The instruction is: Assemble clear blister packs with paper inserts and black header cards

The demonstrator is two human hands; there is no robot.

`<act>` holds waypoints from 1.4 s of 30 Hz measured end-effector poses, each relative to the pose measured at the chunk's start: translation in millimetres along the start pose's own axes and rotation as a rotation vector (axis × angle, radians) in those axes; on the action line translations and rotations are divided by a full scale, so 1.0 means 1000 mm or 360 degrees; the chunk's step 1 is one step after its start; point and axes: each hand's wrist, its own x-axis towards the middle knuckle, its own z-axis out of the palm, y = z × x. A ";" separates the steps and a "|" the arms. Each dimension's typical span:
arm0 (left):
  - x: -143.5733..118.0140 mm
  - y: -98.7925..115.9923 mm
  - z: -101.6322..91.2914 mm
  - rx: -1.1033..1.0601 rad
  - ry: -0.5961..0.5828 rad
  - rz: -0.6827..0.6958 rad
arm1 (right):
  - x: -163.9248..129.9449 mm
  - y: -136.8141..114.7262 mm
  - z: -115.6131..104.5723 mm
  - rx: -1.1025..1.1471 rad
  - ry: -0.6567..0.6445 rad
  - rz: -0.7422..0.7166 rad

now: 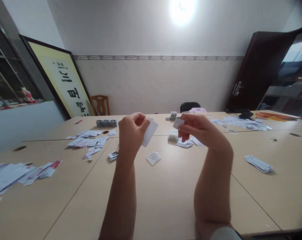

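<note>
— Left hand first: what does it hold?

— It is raised above the table and its fingers pinch a white card by one edge. The card sticks out to the right, tilted, free of the table.

— And the right hand?

— It is also raised, near the left one but not touching it. Its fingertips grip a small white piece at its upper left side. The two white things are apart, with a gap of air between them.

— What lies under the hands?

— One tag lies flat on the table, just below the gap between the forearms. A small white stack and some loose slips are behind the right hand.

— Is there room to move?

— Yes, the wood between the forearms and toward the near edge is bare. To the left, scattered papers lie well apart from the hands, and one more heap reaches the left edge. To the right, a small pile sits alone; more papers are far back near the door.

— And at the far edge?

— A row of dark packets and the tops of two chairs — one wooden, one black.
</note>
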 end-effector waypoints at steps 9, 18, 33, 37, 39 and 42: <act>0.004 -0.009 -0.020 -0.0609 -0.0652 -0.0073 | 0.010 0.004 0.010 -0.0106 0.0330 0.0061; -0.002 0.001 -0.018 -0.0653 -0.1040 0.0122 | 0.016 0.000 0.026 -0.0254 0.0341 0.0039; -0.006 0.009 -0.010 -0.0345 -0.1055 0.0093 | 0.029 0.002 0.047 -0.0892 0.0450 0.0022; -0.006 0.011 -0.008 -0.0213 -0.1065 0.0095 | 0.032 0.001 0.055 -0.1067 0.0486 0.0062; -0.007 0.012 -0.007 -0.0120 -0.1060 0.0082 | 0.034 0.001 0.058 -0.1157 0.0498 0.0106; -0.010 0.011 -0.003 -0.0028 -0.1055 0.0056 | 0.036 0.003 0.060 -0.1243 0.0498 0.0133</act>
